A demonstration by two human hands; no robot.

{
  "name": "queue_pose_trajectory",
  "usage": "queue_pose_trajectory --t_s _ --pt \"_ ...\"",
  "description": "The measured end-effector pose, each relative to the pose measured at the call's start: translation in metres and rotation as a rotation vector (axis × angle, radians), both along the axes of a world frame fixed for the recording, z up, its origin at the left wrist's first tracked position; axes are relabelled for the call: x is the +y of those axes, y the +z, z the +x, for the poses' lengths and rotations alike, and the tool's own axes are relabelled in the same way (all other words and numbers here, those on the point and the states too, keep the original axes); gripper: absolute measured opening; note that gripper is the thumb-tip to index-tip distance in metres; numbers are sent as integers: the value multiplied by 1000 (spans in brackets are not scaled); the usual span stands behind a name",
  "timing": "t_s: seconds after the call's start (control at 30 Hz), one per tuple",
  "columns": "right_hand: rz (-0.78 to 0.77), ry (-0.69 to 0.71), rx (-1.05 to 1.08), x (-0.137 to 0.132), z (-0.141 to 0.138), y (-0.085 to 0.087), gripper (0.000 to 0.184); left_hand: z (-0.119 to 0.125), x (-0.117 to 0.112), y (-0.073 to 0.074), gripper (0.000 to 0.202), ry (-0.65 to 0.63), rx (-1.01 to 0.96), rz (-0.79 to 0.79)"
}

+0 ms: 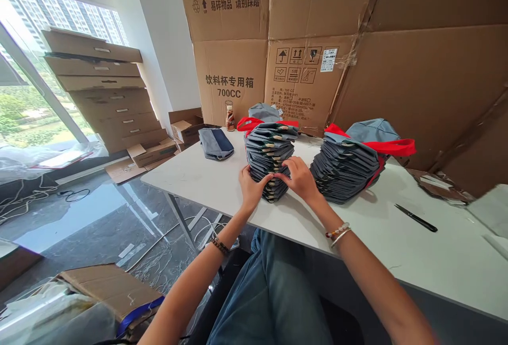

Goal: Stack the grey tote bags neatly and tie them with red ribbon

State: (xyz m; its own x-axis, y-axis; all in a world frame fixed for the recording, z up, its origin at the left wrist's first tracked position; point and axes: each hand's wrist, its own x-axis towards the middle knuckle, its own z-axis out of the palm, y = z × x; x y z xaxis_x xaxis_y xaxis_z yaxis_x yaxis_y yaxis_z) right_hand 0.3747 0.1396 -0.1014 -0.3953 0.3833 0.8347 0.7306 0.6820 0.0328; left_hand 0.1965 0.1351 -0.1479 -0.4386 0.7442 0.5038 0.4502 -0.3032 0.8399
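Observation:
In front of me stands a stack of folded grey-blue fabric bags (266, 146), bound with a red strap (250, 123). Small pale tabs run down its near side. My left hand (252, 189) is closed at the stack's lower left, fingers along its side and thumb on the front. From the right, my right hand (298, 176) pinches the front edge, its thumb tip meeting the left thumb. The exact layer between the fingertips is hidden. A second strapped stack of the same bags (345, 168) leans just right of my right hand.
A single folded bag (216, 144) lies on the white table (186, 175) at left, near a small bottle (230, 117). At right lies a black-handled knife (416, 218). Big cardboard sheets (234, 59) stand behind the table. Flat boxes (115, 96) are piled by the window.

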Motion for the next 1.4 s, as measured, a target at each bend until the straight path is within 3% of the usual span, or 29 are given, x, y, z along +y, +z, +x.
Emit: queue_pose_trajectory --t_s 0.1,0.2,0.27,0.37,0.47,0.67,0.8,1.17,1.4 --pt "50 83 -302 4 0 17 22 0 -10 -4 58 52 76 71" --pt "95 36 -503 5 -5 25 16 -1 -22 -1 27 45 299 229" --pt "112 5 -550 5 -9 25 21 -3 -26 5 12 -13 475 337" --pt "103 -16 -506 7 -11 27 24 -6 -24 15 19 -85 638 408" --pt "80 -9 -470 11 -9 33 24 -10 -19 30 21 -122 749 311" --pt "7 23 -460 15 -6 48 18 -5 -19 72 25 -158 1132 -112" --pt "-45 40 -455 14 -4 51 17 4 -19 85 24 -189 1236 -183" --pt "-305 100 -433 10 1 59 10 0 -4 73 26 -361 1456 15" --pt "-346 -14 -540 -2 -10 69 14 -4 6 60 23 -442 1523 198"
